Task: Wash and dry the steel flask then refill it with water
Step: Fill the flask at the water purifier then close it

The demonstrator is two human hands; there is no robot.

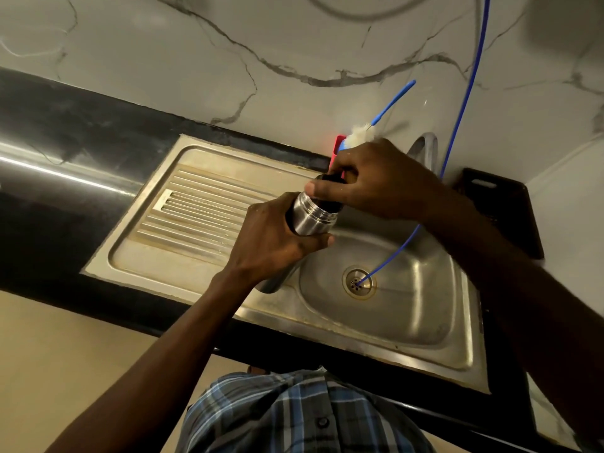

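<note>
Steel flask [310,217] is held over the near-left rim of the sink [451,348], between drainboard and basin. Long axis is tilted: base down-left toward the person, neck up-right toward the back wall. Left hand [274,243] wraps the flask body, fingers curled round it, thumb side up. Right hand [376,181] sits on the top end, fingers curled round the dark cap [330,179], thumb pressed at the cap's left edge. Right hand is nearer the mouth, left nearer the base; both are touching the flask.

My read: cap twist, probably unscrewing before the wash; can't tell the turn direction. The move depends on the left hand bracing the body while the right turns about that tilted axis.

Behind the right hand: a bottle brush [362,132] with white bristles and blue handle, standing in a red holder [338,148]. A thin blue tube [457,125] drops from above into the sink drain [359,284]. The tap is mostly hidden behind the right wrist.
</note>
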